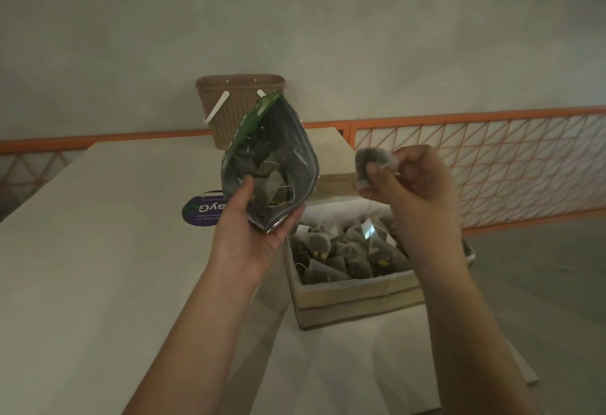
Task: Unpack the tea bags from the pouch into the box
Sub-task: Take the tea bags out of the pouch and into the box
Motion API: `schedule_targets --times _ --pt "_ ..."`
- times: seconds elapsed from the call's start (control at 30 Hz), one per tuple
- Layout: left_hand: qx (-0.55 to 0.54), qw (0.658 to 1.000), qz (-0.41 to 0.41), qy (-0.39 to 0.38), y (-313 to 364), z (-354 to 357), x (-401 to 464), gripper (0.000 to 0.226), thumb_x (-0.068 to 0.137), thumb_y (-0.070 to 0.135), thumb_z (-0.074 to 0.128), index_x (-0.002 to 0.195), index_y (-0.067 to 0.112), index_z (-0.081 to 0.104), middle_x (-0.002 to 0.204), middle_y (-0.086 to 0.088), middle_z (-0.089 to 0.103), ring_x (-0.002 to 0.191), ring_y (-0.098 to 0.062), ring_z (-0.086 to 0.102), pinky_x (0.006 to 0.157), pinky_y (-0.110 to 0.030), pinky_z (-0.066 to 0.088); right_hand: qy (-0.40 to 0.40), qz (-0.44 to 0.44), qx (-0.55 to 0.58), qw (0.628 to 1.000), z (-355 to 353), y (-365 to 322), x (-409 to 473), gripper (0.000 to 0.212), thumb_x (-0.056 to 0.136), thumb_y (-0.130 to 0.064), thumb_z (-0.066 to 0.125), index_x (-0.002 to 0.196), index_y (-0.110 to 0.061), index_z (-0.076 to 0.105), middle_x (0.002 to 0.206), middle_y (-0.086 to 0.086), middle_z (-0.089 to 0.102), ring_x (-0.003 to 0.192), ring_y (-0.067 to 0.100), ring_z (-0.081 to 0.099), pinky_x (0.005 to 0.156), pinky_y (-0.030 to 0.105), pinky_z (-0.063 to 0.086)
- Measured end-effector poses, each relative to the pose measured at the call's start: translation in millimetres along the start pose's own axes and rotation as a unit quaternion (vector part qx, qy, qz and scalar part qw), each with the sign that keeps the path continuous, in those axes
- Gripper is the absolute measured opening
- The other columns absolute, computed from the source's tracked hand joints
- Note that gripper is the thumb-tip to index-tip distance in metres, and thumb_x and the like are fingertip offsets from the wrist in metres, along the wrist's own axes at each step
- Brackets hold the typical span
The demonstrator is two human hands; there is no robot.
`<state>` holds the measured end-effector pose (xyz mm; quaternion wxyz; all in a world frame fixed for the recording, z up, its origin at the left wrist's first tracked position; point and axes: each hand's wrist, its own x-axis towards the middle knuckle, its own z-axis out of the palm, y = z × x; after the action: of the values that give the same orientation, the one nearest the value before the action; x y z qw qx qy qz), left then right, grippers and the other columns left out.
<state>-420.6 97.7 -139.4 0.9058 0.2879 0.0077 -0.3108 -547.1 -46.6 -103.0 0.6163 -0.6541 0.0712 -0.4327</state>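
Note:
My left hand (254, 217) grips the bottom of a green foil pouch (295, 152), held upright with its mouth spread wide toward me. Several pyramid tea bags (269, 185) lie inside it. My right hand (413, 181) pinches one tea bag (367, 162) between thumb and fingers, up in the air to the right of the pouch and above the box. The cardboard box (354, 296) sits below my hands with its lid (331, 158) tipped back. Many tea bags (347, 250) fill it.
A brown perforated basket (229, 109) with white handles stands behind the pouch at the table's far edge. A round purple sticker (200, 214) lies on the pale table (98, 250) left of the box. An orange lattice railing (492, 165) runs along the right.

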Motion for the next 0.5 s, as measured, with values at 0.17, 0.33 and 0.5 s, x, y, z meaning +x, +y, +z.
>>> schedule_targets --times 0.17,0.33,0.5 --pt "0.023 1.0 0.003 -0.007 -2 -3 2 0.049 0.093 0.034 0.064 0.137 0.015 0.054 0.13 -0.017 0.065 0.105 -0.037 0.072 0.078 -0.048 0.062 -0.121 0.026 -0.374 0.919 -22 34 -9 0.014 0.09 -0.034 0.065 0.103 -0.03 0.066 0.093 -0.015 0.07 0.083 -0.002 0.065 0.073 0.018 0.055" --pt "0.044 0.999 0.0 -0.001 -2 -5 6 0.061 0.083 0.036 0.07 0.138 0.016 0.052 0.132 -0.018 0.063 0.109 -0.04 0.069 0.086 -0.056 0.059 -0.093 0.031 -0.451 0.887 -21 42 -16 0.033 0.087 -0.041 0.067 0.117 -0.029 0.067 0.118 -0.011 0.062 0.104 0.008 0.057 0.088 0.025 0.05" --pt "0.06 0.998 0.006 0.003 -2 -8 6 0.069 0.075 0.039 0.072 0.137 0.018 0.054 0.132 -0.016 0.064 0.11 -0.037 0.069 0.087 -0.053 0.059 -0.286 0.086 -0.48 0.825 -13 32 -21 0.019 0.096 -0.037 0.055 0.086 -0.031 0.07 0.083 -0.012 0.067 0.073 0.004 0.059 0.066 0.012 0.039"
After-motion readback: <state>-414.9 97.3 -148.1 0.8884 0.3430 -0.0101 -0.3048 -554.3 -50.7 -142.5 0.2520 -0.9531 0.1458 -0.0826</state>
